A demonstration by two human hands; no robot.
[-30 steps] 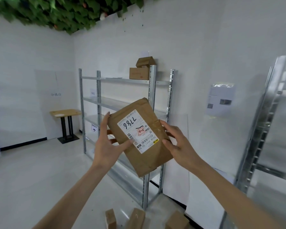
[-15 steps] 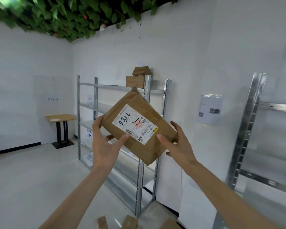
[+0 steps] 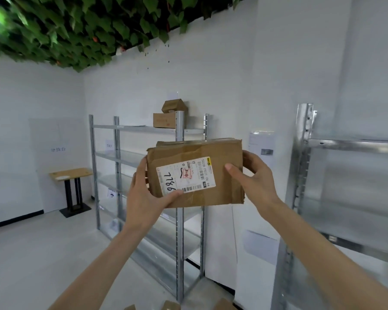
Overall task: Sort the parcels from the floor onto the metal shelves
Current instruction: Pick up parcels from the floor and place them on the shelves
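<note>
Left hand: I see my left hand (image 3: 147, 195) gripping the parcel's left edge, thumb laid across the lower corner of the label, fingers hidden behind.
Right hand: my right hand (image 3: 254, 177) grips the right edge, thumb on the front face, fingers curled round the back.
Parcel: the brown cardboard parcel (image 3: 195, 173) is held up between both hands, flat face toward me, creased and taped, its right corners torn.
Label: a white shipping label (image 3: 186, 175) between my thumbs, turned sideways; handwritten "7786", printed "5028 P021 00 94", a barcode, a red stamp I cannot read.
Near shelf: beyond the parcel stands a bare grey metal shelf unit (image 3: 179, 220) with perforated posts.
Shelved boxes: above my hands, two small cardboard boxes (image 3: 168, 115) are stacked on its top tier.
Right shelf: beside my right hand, a second metal shelf (image 3: 302, 175), blurred.
Floor parcels: below my forearms, cardboard parcels (image 3: 170, 306) lie at the frame edge.
Table: far left of my left hand, a small wooden-topped table (image 3: 71, 174) on black legs.
Ceiling: green artificial leaves (image 3: 76, 25) overhead.
</note>
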